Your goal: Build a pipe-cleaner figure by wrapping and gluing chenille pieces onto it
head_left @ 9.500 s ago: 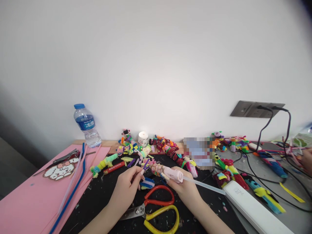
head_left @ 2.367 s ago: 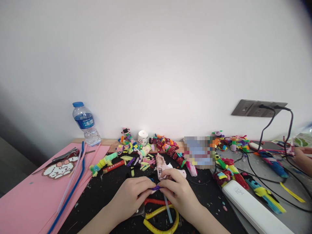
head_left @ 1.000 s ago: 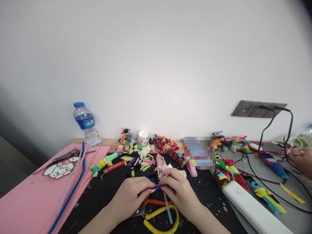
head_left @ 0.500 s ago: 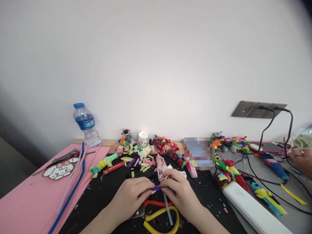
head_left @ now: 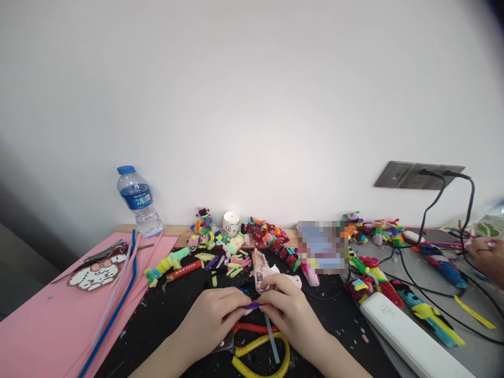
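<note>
1. A short purple pipe-cleaner piece (head_left: 252,305) is pinched between the left hand (head_left: 214,320) and the right hand (head_left: 289,314), low at the near middle of the black worktop (head_left: 173,310).
2. Both hands are curled nearly closed, fingertips meeting on the purple piece; each has one end of it.
3. A pale glue stick (head_left: 271,338) is seen running down from under the right hand, across the yellow-handled scissors (head_left: 262,362) that lie nearest the camera.
4. Red scissor handles (head_left: 252,328) are partly covered by the hands.
5. Just beyond the right hand a pink glue gun (head_left: 260,269) is lying on the worktop.
6. Short coloured pipe-cleaner offcuts (head_left: 232,265) are scattered farther back.
7. On the far left a water bottle (head_left: 138,202) is standing upright by the wall, with pink sheets (head_left: 43,325) and long blue and pink stems (head_left: 118,302) in front of it.
8. A white power strip (head_left: 409,338) is laid at the near right.
9. At the far right edge another person's hand (head_left: 488,258) is seen over cables.
</note>
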`<move>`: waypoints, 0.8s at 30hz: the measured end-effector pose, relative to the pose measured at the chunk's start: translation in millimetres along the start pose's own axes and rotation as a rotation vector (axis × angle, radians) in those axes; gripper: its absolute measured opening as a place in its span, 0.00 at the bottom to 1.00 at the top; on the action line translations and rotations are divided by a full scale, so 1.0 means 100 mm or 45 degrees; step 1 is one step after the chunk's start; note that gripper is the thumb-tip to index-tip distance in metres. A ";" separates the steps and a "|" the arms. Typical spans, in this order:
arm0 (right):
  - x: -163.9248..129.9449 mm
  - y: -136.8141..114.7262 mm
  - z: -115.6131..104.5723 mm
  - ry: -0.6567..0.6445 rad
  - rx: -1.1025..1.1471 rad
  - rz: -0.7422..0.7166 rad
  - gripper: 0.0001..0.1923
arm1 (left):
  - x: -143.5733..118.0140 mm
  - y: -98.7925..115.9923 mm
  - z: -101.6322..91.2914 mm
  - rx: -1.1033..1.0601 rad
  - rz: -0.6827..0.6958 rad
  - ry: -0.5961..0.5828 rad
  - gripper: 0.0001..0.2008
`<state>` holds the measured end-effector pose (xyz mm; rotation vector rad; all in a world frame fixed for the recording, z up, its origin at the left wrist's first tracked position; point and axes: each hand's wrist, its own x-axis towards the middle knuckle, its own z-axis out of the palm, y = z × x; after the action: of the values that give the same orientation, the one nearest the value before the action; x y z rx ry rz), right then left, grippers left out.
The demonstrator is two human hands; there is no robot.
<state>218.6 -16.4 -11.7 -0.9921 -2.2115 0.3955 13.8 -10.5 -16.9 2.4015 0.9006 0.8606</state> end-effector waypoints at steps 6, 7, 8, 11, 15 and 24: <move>-0.01 0.00 0.00 0.009 -0.001 0.005 0.08 | 0.02 0.03 -0.01 -0.041 -0.038 0.012 0.07; -0.01 0.00 0.00 0.008 0.002 0.004 0.08 | 0.02 0.03 -0.01 -0.043 -0.042 0.012 0.07; -0.01 0.00 0.01 0.009 0.005 0.003 0.07 | 0.02 0.03 -0.01 -0.041 -0.043 0.013 0.07; -0.01 0.01 0.01 0.015 0.010 0.001 0.07 | 0.02 0.03 -0.01 -0.030 -0.032 0.017 0.08; 0.00 0.01 0.01 0.009 0.020 0.008 0.08 | 0.03 0.02 -0.01 -0.047 -0.025 0.026 0.08; 0.00 -0.01 0.00 -0.011 0.004 0.011 0.08 | 0.02 0.01 0.00 -0.063 -0.049 0.014 0.08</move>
<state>217.9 -17.0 -10.6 -1.0003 -2.2144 0.4082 15.6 -9.5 -15.6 2.3316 0.9159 0.8719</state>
